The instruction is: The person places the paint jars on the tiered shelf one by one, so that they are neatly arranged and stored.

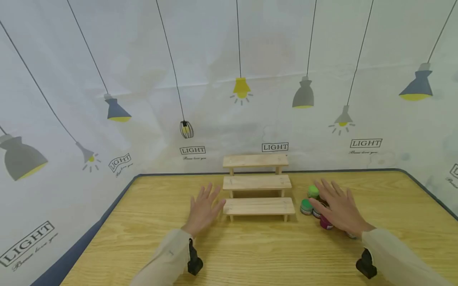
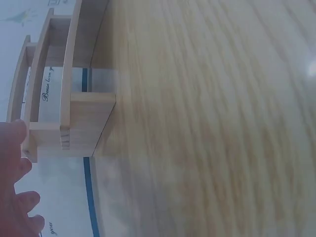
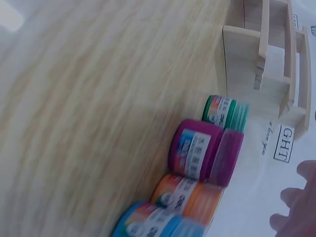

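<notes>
A three-step wooden display stand stands against the back of the table. My left hand hovers just left of it, fingers spread and holding nothing; in the left wrist view its fingertips overlap the stand's end. To the right of the stand is a cluster of small paint jars: light green, green and purple. Over them my right hand is held with straight, spread fingers, hiding part of the group. The right wrist view also shows an orange jar and a blue jar.
The wood-grain table has a dark blue border at its back and sides. A white cloth backdrop printed with hanging lamps rises behind it. A small black wrist camera is strapped at the left cuff, another at the right.
</notes>
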`<state>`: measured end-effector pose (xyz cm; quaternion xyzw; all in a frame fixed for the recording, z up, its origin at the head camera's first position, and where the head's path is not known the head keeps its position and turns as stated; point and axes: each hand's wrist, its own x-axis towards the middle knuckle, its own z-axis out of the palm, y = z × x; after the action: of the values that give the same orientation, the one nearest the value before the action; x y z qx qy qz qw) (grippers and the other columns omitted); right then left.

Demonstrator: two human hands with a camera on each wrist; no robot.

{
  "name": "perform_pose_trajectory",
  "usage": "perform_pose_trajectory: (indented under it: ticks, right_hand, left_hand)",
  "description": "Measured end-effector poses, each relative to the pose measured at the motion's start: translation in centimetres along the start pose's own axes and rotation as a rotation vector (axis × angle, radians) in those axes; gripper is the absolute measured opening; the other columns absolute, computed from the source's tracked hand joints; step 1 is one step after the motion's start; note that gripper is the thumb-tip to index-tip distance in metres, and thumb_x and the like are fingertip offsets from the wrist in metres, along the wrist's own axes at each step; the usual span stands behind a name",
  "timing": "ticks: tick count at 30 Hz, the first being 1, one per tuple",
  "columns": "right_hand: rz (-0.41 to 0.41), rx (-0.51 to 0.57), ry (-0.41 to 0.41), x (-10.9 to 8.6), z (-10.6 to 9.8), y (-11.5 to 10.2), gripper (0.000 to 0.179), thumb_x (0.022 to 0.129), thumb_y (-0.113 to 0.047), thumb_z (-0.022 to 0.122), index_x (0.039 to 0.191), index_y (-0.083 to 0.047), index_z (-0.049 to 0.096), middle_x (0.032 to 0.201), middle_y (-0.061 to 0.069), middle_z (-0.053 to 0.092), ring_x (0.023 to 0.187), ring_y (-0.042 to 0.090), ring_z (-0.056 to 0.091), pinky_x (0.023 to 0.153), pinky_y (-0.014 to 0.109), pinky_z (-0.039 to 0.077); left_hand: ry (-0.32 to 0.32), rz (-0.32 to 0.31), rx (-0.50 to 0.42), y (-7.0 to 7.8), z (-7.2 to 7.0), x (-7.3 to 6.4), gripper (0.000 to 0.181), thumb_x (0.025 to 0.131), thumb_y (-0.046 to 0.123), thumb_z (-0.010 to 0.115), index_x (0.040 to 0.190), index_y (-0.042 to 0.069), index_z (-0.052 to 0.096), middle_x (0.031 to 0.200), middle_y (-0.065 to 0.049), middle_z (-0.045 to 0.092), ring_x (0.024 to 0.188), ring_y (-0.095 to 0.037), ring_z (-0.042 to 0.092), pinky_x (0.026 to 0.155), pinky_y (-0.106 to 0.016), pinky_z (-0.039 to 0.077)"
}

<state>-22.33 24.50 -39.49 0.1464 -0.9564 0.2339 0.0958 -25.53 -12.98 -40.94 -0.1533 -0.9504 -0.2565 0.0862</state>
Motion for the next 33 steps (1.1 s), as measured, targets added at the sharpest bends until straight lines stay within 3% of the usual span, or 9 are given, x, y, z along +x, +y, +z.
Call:
perform_pose_trajectory:
  ticks: [9,16,20,28,33]
  right_hand:
    - [-0.007,0.094,0.029,-1.6,-1.0,1.9,0.071,0.088,-0.039,0.051,0.141,-0.005,0.019,0.139,0.026,0.021,0.123,0.047,0.018,0.091,0.066,-0.004]
    - [0.024,0.162,-0.002,-2.7,-2.2,2.6,0.073,0.087,-0.032,0.057,0.139,0.002,0.020,0.138,0.030,0.019,0.119,0.051,0.021,0.085,0.066,0.020]
    - [0.042,0.168,0.029,-3.5,-2.5,2.8,0.069,0.086,-0.028,0.059,0.136,0.005,0.025,0.136,0.031,0.022,0.117,0.051,0.023,0.083,0.065,0.023]
    - [0.087,0.204,0.108,-4.7,-2.3,3.9,0.052,0.088,-0.024,0.057,0.126,0.007,0.039,0.124,0.029,0.037,0.106,0.045,0.037,0.080,0.057,0.035]
    - [0.119,0.200,0.147,-5.3,-2.2,4.4,0.042,0.087,-0.022,0.057,0.117,0.007,0.049,0.114,0.025,0.048,0.096,0.032,0.049,0.073,0.042,0.046]
  left_hand:
    - [0.028,0.017,-0.183,0.0,0.8,0.1,0.045,0.092,0.029,0.047,0.129,0.005,0.045,0.135,-0.019,0.034,0.125,-0.039,0.024,0.095,-0.060,0.016]
    - [0.002,-0.005,-0.344,0.3,1.2,0.2,0.038,0.091,0.018,0.051,0.124,0.001,0.049,0.125,-0.019,0.046,0.115,-0.035,0.040,0.093,-0.049,0.031]
    - [-0.001,-0.014,-0.382,0.3,1.6,0.3,0.036,0.090,0.015,0.052,0.123,0.001,0.051,0.119,-0.018,0.049,0.105,-0.034,0.047,0.085,-0.046,0.039]
    - [-0.028,-0.096,-0.463,-0.1,1.6,1.1,0.031,0.090,0.017,0.052,0.117,0.003,0.056,0.108,-0.015,0.056,0.093,-0.029,0.054,0.075,-0.039,0.045]
    - [-0.042,-0.112,-0.483,-0.8,1.5,1.5,0.029,0.090,0.017,0.052,0.115,0.003,0.057,0.101,-0.012,0.059,0.090,-0.026,0.055,0.075,-0.039,0.045]
